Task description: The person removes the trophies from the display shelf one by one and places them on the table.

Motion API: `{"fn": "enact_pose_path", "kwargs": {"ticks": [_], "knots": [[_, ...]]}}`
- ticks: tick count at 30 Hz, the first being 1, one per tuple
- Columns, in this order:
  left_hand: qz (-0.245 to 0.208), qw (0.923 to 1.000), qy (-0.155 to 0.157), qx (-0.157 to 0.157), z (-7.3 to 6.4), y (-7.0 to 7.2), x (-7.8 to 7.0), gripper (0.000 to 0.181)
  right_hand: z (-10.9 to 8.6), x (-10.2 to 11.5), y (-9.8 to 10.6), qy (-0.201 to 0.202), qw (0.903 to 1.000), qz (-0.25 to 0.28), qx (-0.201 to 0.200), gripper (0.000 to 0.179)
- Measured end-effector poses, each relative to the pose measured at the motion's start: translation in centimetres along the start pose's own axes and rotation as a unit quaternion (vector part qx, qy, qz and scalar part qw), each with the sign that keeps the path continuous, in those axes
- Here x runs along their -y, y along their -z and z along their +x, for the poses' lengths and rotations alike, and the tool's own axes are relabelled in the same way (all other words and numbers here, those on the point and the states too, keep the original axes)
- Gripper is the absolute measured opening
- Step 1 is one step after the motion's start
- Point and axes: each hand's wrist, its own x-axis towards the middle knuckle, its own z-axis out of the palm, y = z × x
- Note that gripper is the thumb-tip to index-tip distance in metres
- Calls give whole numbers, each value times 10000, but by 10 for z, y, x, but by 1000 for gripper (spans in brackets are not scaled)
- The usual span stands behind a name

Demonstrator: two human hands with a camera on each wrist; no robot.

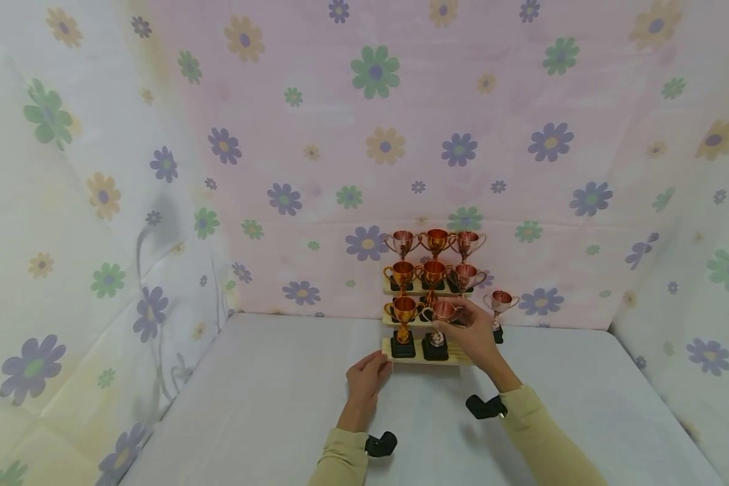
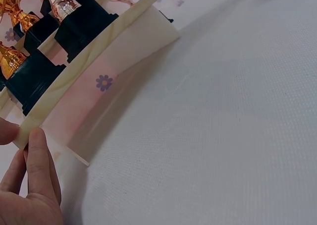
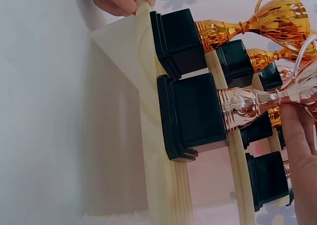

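A small tiered display stand with wooden shelves (image 1: 458,356) carries several trophy cups on black bases. On its lowest shelf is a gold trophy (image 1: 403,312), and directly right of that a rose-gold trophy (image 3: 242,108). My right hand (image 1: 476,335) holds this rose-gold trophy just under its cup, with the trophy's black base (image 3: 195,116) upright at the lowest shelf. My left hand (image 1: 364,383) pinches the left front end of the same shelf; in the left wrist view its thumb lies over the board (image 2: 99,46) and its fingers (image 2: 38,160) underneath.
Another rose-gold trophy (image 1: 501,302) stands on the table right of the stand. Three trophies, including a gold one (image 1: 436,241), line the top shelf, and more fill the middle shelf. A flowered cloth (image 1: 316,135) hangs behind the white table (image 1: 279,398).
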Motion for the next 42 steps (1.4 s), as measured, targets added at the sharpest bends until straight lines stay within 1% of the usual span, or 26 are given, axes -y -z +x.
{"fn": "enact_pose_path", "kwargs": {"ticks": [5,8,11,21,23,28,33,36,39,42], "knots": [[-59,10000,-56,-1,1,0,1,37,-8,-1,5,-40,10000,-44,17,50],[-18,10000,-62,-8,0,1,2,37,-15,0,10,71,9999,96,102,50],[28,10000,-38,-40,0,1,2,37,-23,1,15,303,9991,202,213,49],[-69,10000,-20,-69,1,0,3,38,-51,3,42,663,9974,164,237,50],[-80,9999,-32,-106,1,0,4,38,-56,3,48,659,9975,147,219,51],[-97,9998,-17,-179,3,0,6,37,-64,-3,66,583,9982,-163,-1,52],[-62,9998,44,-194,2,0,5,36,-70,-9,86,595,9976,-232,-252,52],[-71,9998,48,-204,2,-1,3,36,-70,-14,99,593,9968,-299,-434,51],[-98,9997,64,-212,2,-2,3,36,-68,-20,112,463,9963,-381,-612,51],[-105,9997,75,-201,3,-2,3,36,-66,-27,124,207,9957,-478,-764,53]]}}
